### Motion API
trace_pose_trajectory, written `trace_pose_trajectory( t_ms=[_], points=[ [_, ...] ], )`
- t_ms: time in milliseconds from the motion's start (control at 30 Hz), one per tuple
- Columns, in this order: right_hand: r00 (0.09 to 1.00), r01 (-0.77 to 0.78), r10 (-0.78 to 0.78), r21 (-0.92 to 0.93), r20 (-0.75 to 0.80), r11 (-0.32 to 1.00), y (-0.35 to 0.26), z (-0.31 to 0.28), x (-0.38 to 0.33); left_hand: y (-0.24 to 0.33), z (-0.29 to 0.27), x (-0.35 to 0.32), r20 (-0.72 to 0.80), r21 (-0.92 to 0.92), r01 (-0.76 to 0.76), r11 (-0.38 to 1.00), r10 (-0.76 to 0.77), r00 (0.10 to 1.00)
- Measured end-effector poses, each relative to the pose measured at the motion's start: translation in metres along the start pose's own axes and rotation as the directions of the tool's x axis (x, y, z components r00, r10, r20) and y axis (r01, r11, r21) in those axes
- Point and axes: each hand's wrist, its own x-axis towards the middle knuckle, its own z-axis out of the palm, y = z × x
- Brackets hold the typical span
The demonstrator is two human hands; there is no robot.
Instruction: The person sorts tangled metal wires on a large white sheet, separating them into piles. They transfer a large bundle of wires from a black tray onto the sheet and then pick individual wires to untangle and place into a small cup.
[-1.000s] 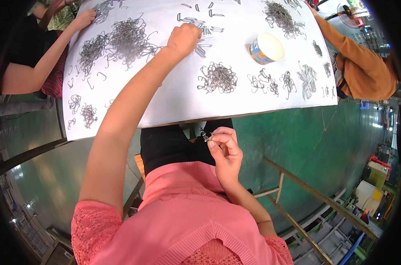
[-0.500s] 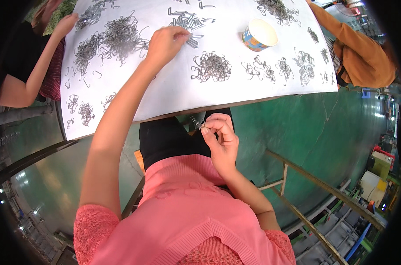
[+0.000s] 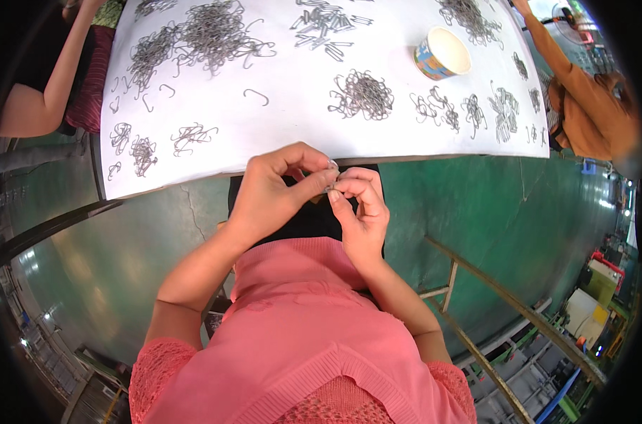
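My left hand (image 3: 275, 187) and my right hand (image 3: 364, 212) meet over my lap, just off the table's near edge. Thumb and fingers of the left are pinched on a small metal clip (image 3: 332, 164), mostly covered by the fingertips. Those of the right pinch a small metal piece (image 3: 328, 189) whose shape is largely hidden. On the white table (image 3: 278, 127) lies a pile of narrow, elongated metal clips (image 3: 322, 22). Nearer to me is a heap of bent wire hooks (image 3: 363, 95), with a single hook (image 3: 256, 96) left of it.
A paper cup (image 3: 441, 55) stands right of the heaps. A large hook heap (image 3: 211, 32) and several smaller ones spread across the table. One person's arm (image 3: 59, 78) is at the left, another person in brown (image 3: 590, 113) at the right. Metal rails (image 3: 512, 304) cross the right floor.
My left hand has come back from the clip pile to my lap, beside my right hand, bringing a small metal clip. My right hand stays pinched near the same place.
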Motion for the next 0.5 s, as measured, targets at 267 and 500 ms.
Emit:
trace_pose_trajectory(
  t_ms=[267, 500],
  points=[
    [0.992, 0.024, -0.031, 0.054, 0.119, 0.998, 0.011, -0.001, 0.02, -0.027, -0.007, -0.014, -0.121, 0.161, -0.366, 0.917, 0.387, 0.914],
    [0.923, 0.292, -0.168, -0.346, 0.346, 0.892, 0.018, 0.065, 0.166, -0.042, -0.006, -0.021, -0.11, 0.107, -0.352, 0.93, 0.363, 0.925]
  ],
)
